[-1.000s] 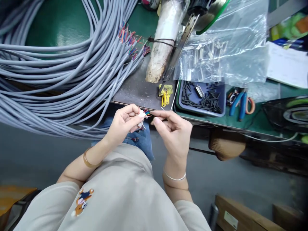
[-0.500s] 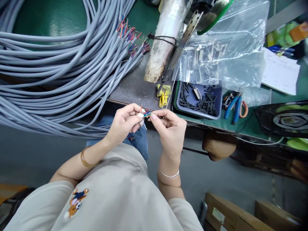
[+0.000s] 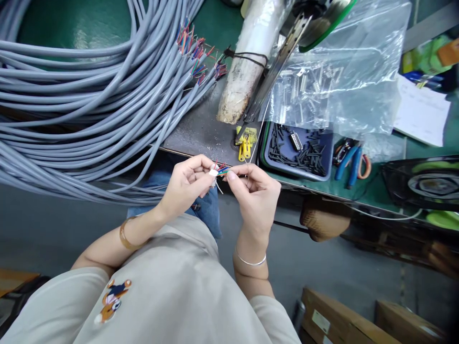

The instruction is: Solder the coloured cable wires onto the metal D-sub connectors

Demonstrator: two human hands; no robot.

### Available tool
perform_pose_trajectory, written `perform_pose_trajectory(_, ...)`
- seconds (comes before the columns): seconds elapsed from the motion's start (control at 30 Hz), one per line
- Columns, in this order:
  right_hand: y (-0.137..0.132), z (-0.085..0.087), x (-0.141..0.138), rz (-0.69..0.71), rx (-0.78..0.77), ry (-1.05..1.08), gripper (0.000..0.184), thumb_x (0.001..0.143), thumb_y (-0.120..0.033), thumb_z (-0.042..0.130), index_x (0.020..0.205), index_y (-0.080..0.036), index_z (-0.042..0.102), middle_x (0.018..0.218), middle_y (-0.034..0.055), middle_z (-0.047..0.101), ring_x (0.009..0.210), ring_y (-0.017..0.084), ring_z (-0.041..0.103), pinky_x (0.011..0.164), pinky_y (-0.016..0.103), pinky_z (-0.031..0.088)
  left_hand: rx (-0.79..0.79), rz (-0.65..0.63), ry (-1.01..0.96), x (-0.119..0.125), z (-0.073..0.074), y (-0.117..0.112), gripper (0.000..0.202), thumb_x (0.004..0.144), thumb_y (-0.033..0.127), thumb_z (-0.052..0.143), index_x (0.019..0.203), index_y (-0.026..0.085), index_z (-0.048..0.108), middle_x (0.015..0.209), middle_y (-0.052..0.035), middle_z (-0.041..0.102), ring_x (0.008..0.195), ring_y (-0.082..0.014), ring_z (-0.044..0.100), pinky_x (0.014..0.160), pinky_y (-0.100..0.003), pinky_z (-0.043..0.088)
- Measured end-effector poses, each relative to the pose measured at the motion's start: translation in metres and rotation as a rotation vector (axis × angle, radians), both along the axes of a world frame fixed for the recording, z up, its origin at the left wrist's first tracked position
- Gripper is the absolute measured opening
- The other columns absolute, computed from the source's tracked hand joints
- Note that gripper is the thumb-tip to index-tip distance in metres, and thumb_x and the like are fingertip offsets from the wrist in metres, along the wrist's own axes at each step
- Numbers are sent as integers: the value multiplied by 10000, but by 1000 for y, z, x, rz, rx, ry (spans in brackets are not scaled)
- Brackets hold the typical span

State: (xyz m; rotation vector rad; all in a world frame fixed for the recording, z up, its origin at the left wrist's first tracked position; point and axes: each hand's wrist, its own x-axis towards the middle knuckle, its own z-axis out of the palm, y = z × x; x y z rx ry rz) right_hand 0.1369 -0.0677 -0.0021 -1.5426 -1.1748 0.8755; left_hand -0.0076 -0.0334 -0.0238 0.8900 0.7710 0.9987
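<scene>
My left hand point(image 3: 190, 181) pinches a small bunch of thin coloured wires point(image 3: 224, 170) between thumb and forefinger. Red, blue and green strands show in the gap between my hands, and a white strand hangs below. From the other side, my right hand point(image 3: 254, 193) grips the same wires with thumb and forefinger. Both hands are close together in front of the bench edge, above my lap. What lies under my left fingers is hidden. Up and to the left, grey cables point(image 3: 107, 102) lie in a large bundle, their stripped ends point(image 3: 195, 50) fanning out coloured wires.
A blue tray point(image 3: 328, 165) holds black tubing pieces and a metal connector point(image 3: 296, 141). Blue-handled pliers point(image 3: 349, 162) lie right of it. Beyond are a yellow clip-like tool point(image 3: 244, 147), a plastic-wrapped roll point(image 3: 247, 57), a clear bag point(image 3: 362, 81) and papers point(image 3: 421, 110).
The view has shifted slightly. Both hands keep their hold on the wires, with the fingers and the red strand moved only a little.
</scene>
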Motion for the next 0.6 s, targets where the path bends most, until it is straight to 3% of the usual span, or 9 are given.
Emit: perform_pose_trajectory(0.6, -2, 0, 1, 2, -1, -32, 122, 841, -263, 701, 741, -193, 709, 590, -55, 512, 476, 44, 280, 462, 243, 183, 37, 42, 52, 4, 10, 2, 154, 786, 205, 729, 727, 161, 594, 545, 74, 500, 434, -28, 393, 420, -160, 326)
